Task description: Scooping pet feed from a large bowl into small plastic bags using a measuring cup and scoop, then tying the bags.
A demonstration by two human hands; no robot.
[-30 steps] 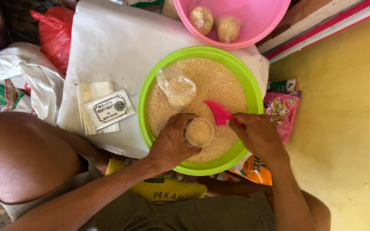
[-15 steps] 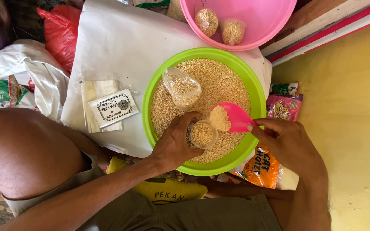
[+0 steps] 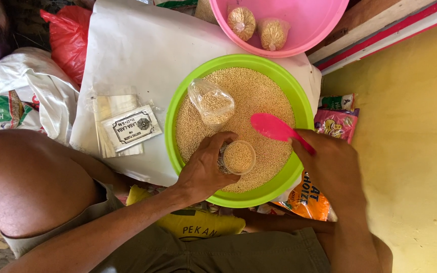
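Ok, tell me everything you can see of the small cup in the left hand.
The small cup is a round, clear-looking container with a thin pale rim, filled level to the top with the same tan grain as the green bowl. It is held upright just above the grain, over the bowl's near side. The left hand wraps its side, thumb and fingers hiding most of the wall. The pink scoop in the right hand is close by, not touching.

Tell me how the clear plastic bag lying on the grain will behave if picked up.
The clear plastic bag looks thin and crinkled, so probably floppy. It is partly filled with grain and lies open, so it would likely sag and spill if lifted by the wrong end. Probably light.
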